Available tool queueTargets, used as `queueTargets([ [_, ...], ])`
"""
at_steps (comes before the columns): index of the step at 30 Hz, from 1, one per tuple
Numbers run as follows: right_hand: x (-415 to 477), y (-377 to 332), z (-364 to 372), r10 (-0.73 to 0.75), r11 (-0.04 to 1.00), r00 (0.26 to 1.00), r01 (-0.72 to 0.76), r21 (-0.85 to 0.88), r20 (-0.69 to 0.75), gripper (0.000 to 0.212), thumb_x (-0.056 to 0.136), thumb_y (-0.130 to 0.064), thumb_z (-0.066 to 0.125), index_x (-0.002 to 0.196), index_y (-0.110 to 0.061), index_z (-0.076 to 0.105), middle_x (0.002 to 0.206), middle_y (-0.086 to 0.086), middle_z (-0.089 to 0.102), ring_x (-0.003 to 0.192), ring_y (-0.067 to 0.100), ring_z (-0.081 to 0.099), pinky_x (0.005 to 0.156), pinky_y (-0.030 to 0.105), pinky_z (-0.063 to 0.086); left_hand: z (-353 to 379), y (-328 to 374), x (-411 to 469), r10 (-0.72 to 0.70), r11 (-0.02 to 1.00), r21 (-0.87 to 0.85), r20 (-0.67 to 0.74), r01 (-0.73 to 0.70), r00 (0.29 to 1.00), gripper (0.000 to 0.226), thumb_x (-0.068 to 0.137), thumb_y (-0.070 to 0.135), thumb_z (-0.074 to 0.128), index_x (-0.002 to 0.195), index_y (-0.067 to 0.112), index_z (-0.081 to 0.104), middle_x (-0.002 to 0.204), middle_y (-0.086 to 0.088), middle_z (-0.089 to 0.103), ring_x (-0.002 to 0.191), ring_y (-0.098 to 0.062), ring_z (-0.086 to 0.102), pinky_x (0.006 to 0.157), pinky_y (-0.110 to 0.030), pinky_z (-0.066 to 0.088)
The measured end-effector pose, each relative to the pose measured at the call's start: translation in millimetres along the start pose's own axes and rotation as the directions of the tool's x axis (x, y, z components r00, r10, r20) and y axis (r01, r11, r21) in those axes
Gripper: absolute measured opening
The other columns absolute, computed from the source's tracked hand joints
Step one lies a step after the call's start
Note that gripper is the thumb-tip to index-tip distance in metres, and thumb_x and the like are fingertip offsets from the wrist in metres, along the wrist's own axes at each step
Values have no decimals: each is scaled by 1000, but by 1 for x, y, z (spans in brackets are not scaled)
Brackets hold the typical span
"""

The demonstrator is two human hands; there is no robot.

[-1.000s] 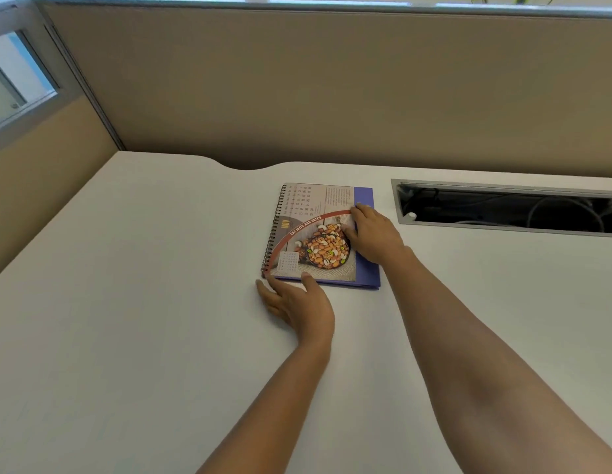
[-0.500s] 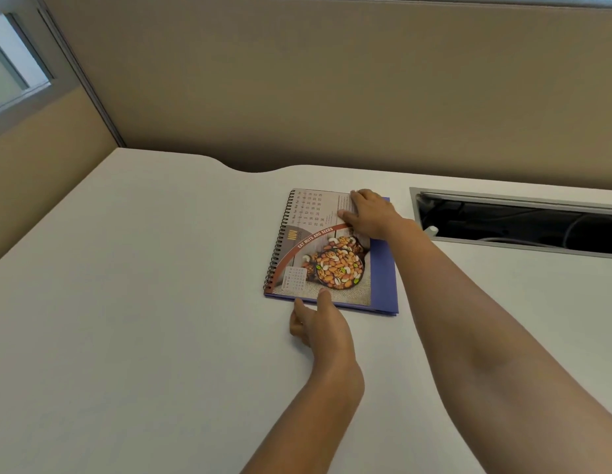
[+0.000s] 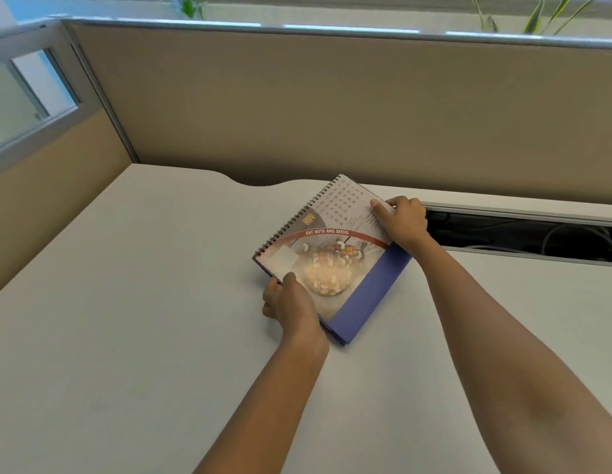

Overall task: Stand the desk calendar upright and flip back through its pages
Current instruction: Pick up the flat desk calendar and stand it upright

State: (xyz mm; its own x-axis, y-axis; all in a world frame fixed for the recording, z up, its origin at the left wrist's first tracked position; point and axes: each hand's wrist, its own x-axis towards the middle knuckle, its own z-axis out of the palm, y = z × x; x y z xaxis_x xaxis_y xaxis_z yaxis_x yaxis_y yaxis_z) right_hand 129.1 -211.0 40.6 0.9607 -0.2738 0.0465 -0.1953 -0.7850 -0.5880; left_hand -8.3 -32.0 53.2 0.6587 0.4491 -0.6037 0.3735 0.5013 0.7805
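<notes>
Both hands hold the desk calendar (image 3: 335,254): the left hand (image 3: 292,307) closed on its near corner, the right hand (image 3: 402,220) closed on its far right edge. It tilts off the worktop (image 3: 144,302), spiral edge up-left, long axis running diagonally away. Bare surface spreads left; a cable slot (image 3: 523,234) lies just right, a partition (image 3: 332,107) behind.

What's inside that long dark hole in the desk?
Inside the slot in the desk, pale looping cables show against the dark. The right hand hides its left end; deeper down is too dark.
</notes>
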Motion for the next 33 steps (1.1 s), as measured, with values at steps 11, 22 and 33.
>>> queueTargets([
  [11,-74,6,-62,43,854,998,-17,520,-37,43,91,-56,43,108,-16,48,92,-10,58,80,2,55,57,21,38,1,52,-21,183,983,-43,361,-180,914,43,94,39,27,114,17,58,107,-10,67,92,-23,66,72,-33,57],
  [22,-127,5,-95,39,737,996,23,675,-77,26,91,-55,43,88,-31,53,92,-8,65,85,8,61,63,25,47,-7,72,-40,297,942,26,403,-335,866,53,92,53,29,107,16,63,103,-9,70,93,-22,66,80,-35,56],
  [33,-154,-2,-118,105,740,994,-52,670,-40,60,80,-79,23,85,-35,64,93,-17,64,90,2,58,74,31,41,-9,84,-45,412,882,87,333,-463,848,44,88,57,42,67,21,57,75,3,64,72,-12,60,58,-25,45],
])
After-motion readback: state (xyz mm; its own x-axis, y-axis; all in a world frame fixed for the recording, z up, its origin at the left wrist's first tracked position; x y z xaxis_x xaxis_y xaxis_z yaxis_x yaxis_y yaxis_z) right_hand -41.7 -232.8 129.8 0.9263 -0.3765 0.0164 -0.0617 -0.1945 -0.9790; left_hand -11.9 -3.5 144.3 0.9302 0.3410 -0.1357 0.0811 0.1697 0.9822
